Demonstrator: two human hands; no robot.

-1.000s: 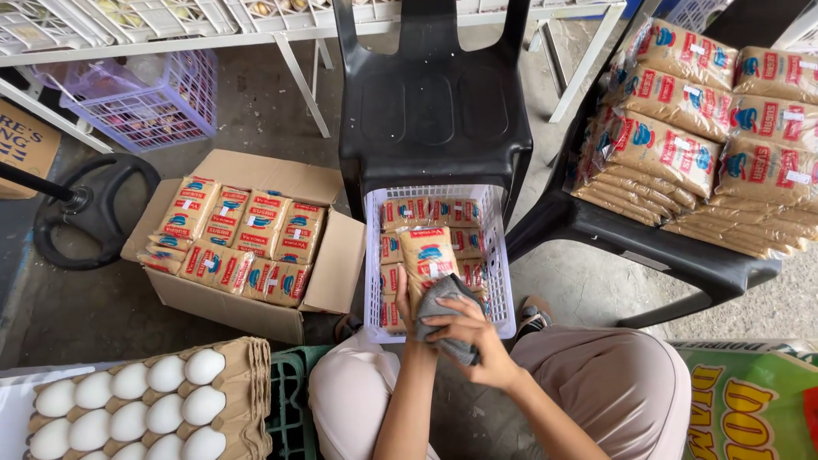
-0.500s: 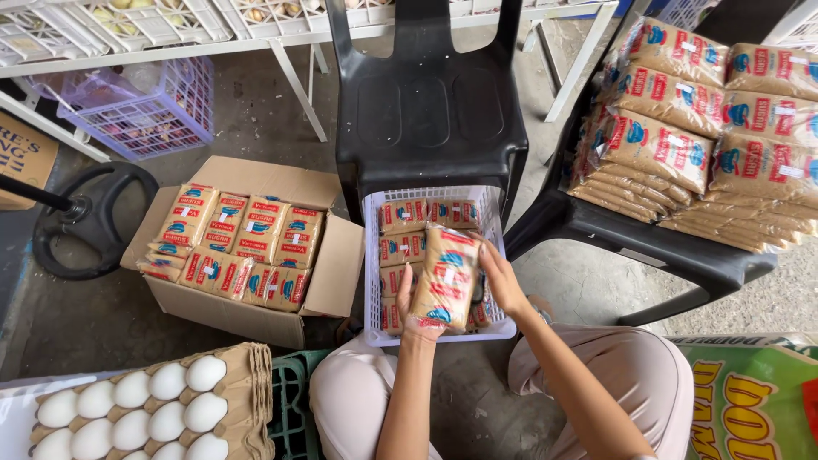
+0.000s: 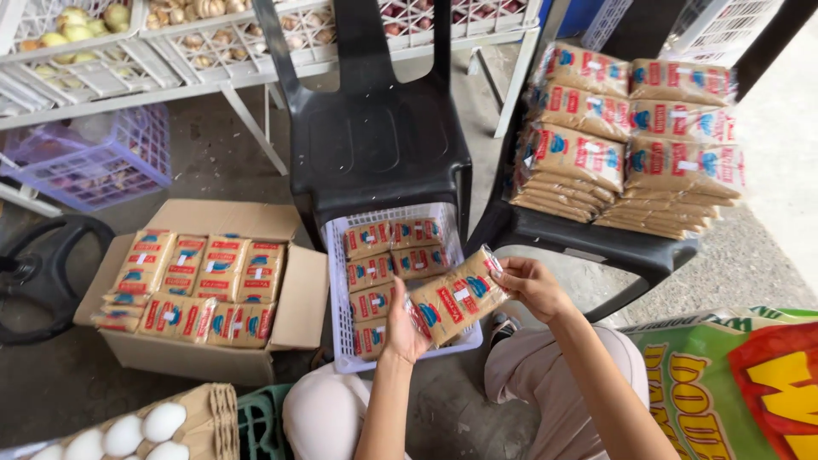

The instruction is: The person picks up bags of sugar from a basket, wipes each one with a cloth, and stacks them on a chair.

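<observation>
The right hand (image 3: 530, 285) pinches the far right end of a clear packet of brown blocks (image 3: 454, 298) between thumb and fingertips, and the left hand (image 3: 402, 322) cups the near left end, its fingers curled under the wrapper. The packet now lies tilted between the two hands, just above the near right corner of the white plastic basket (image 3: 341, 290). Half a second ago it stood more upright over the middle of the basket with only the left hand around it and the right hand beside it; a second ago both hands were low in the basket, bunched over a grey-looking wrapper. So the packet has come up and swung right, clear of the rows that remain inside.

Left of the basket an open cardboard box (image 3: 294, 298) holds more of the same packets on edge. Far right, a black chair (image 3: 588, 243) carries two tall stacks of them; another black chair (image 3: 375, 145) stands behind the basket. An egg tray (image 3: 209, 409) sits at the near left.
</observation>
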